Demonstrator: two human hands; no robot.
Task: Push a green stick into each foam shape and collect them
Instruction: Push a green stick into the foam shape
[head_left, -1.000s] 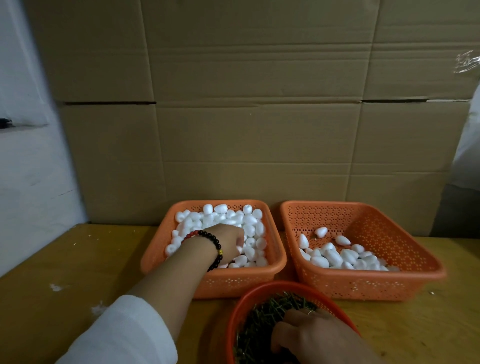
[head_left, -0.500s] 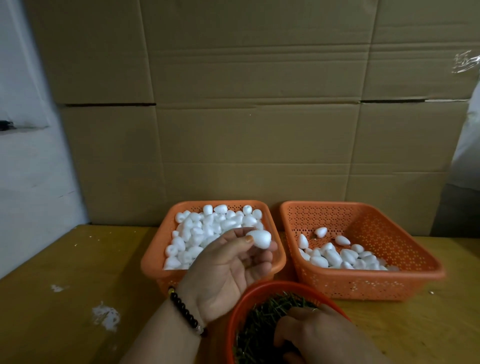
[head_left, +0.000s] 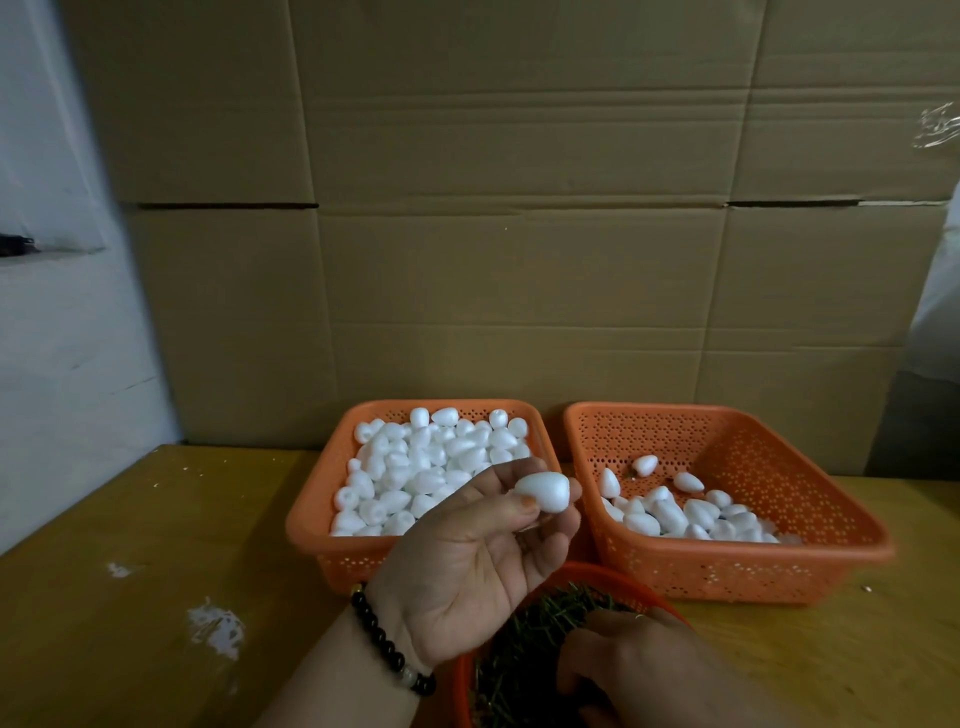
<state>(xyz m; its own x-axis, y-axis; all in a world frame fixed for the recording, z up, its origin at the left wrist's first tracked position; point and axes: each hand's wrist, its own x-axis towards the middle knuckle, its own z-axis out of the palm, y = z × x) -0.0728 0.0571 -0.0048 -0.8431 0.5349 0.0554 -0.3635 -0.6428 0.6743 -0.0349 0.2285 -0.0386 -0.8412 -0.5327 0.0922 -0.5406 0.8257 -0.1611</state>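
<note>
Left hand (head_left: 467, 561) raised, palm up, thumb and fingertips pinching. Right hand (head_left: 639, 670) lower, knuckles up, fingers curled downward.

The egg-shaped foam piece (head_left: 543, 490) pinched in the left hand (head_left: 467, 566) was plain white, as were the heaped foam shapes (head_left: 431, 467) in the left perforated plastic basket (head_left: 311, 525) and the fewer ones (head_left: 685, 512) in the right perforated plastic basket (head_left: 748, 452). Both baskets were orange, their walls dotted with a regular pattern of small holes. The round plastic bowl (head_left: 613, 574) near the right hand (head_left: 639, 670) was red-orange and held dark green thin sticks (head_left: 535, 639). A beaded bracelet (head_left: 387, 649) on the left wrist was mostly black, with one pale bead and one golden bead. The wooden tabletop (head_left: 156, 519) was yellowish brown with white smudges (head_left: 215, 626). Behind stood plain brown cardboard sheets (head_left: 493, 208).
</note>
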